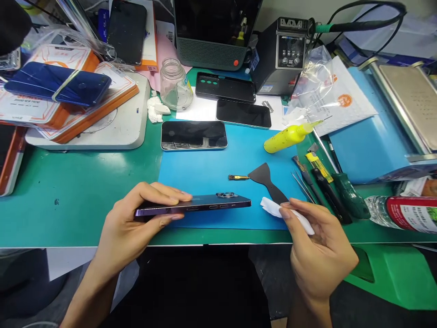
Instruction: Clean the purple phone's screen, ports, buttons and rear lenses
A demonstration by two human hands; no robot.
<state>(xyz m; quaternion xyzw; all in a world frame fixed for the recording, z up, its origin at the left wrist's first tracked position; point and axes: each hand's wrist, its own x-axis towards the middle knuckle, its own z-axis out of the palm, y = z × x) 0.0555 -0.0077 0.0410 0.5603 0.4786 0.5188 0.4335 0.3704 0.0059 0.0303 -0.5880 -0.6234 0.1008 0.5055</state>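
My left hand [136, 223] grips a dark purple phone [205, 203] by one end, holding it edge-on and level just above the blue mat [205, 173]. The phone's camera ring faces up and its side buttons face me. My right hand [317, 246] pinches a small white wipe [273, 207] between thumb and fingers, just right of the phone's free end. A black plastic scraper [264, 177] lies on the mat behind the wipe, with a small gold-tipped bit [238, 177] to its left.
Three dark phones or screens [194, 135] [243, 113] [225, 87] lie further back. A yellow squeeze bottle [290, 135], tweezers and screwdrivers [321, 182] are on the right, near a lying bottle with a red label [406, 213]. A glass jar [175, 84], stacked boxes [68, 95] and a soldering station [283, 50] stand at the back.
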